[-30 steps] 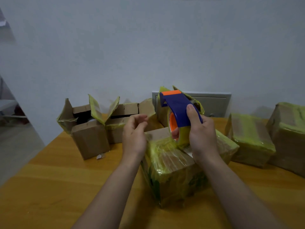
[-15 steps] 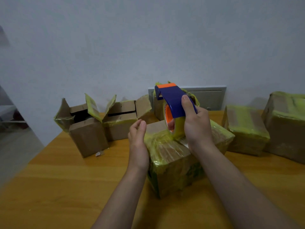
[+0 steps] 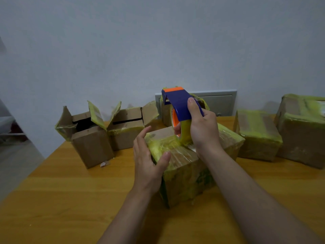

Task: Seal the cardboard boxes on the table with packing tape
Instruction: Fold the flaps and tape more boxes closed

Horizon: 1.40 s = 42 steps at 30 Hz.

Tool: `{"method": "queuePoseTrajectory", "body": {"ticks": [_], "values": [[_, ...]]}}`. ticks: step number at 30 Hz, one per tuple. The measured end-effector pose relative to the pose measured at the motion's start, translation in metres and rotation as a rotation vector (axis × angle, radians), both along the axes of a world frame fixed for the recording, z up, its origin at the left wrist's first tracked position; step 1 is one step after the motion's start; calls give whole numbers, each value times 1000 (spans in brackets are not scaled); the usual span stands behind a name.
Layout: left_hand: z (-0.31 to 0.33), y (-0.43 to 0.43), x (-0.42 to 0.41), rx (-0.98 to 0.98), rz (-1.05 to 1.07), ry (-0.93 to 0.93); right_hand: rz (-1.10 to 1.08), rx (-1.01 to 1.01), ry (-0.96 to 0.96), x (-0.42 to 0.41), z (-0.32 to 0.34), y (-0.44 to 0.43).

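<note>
A cardboard box [image 3: 184, 166] wrapped in yellowish tape sits in the middle of the wooden table [image 3: 61, 199]. My right hand [image 3: 202, 127] grips a blue and orange tape dispenser [image 3: 179, 104] with a yellow tape roll, held upright on the box's top. My left hand [image 3: 147, 161] rests against the box's left top edge, fingers straight and thumb lying on the taped top. Two boxes with raised flaps, one [image 3: 89, 138] at the left and another [image 3: 128, 127] beside it, stand behind.
Two taped boxes, one [image 3: 256, 136] and a larger one [image 3: 302, 127], stand at the right. Another box [image 3: 166, 113] is partly hidden behind the dispenser. A grey wall panel [image 3: 219, 103] sits behind the table. A small paper scrap [image 3: 104, 163] lies near the left box.
My left hand has come down from mid-air onto the left top edge of the middle box. My right hand with the dispenser has stayed on the box's top.
</note>
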<state>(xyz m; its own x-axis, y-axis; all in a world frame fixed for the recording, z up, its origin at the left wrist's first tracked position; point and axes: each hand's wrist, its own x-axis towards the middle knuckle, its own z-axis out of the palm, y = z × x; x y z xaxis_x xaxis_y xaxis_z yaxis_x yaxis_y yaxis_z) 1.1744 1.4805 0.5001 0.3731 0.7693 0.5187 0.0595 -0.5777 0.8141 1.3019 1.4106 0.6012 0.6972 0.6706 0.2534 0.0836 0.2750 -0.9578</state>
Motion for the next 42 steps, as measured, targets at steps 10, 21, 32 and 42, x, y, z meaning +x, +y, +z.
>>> {"method": "queuePoseTrajectory", "body": {"ticks": [10, 21, 32, 42], "values": [[15, -33, -42, 457, -38, 81, 23, 11, 19, 5, -1, -3], [6, -37, -33, 250, -143, -94, 32, 23, 29, 6, -1, -8], [15, -26, -45, 391, -133, 36, 29, 25, 47, 5, -1, -6], [12, -27, -42, 350, -128, 87, 24, 43, 50, 4, -1, -7]]}}
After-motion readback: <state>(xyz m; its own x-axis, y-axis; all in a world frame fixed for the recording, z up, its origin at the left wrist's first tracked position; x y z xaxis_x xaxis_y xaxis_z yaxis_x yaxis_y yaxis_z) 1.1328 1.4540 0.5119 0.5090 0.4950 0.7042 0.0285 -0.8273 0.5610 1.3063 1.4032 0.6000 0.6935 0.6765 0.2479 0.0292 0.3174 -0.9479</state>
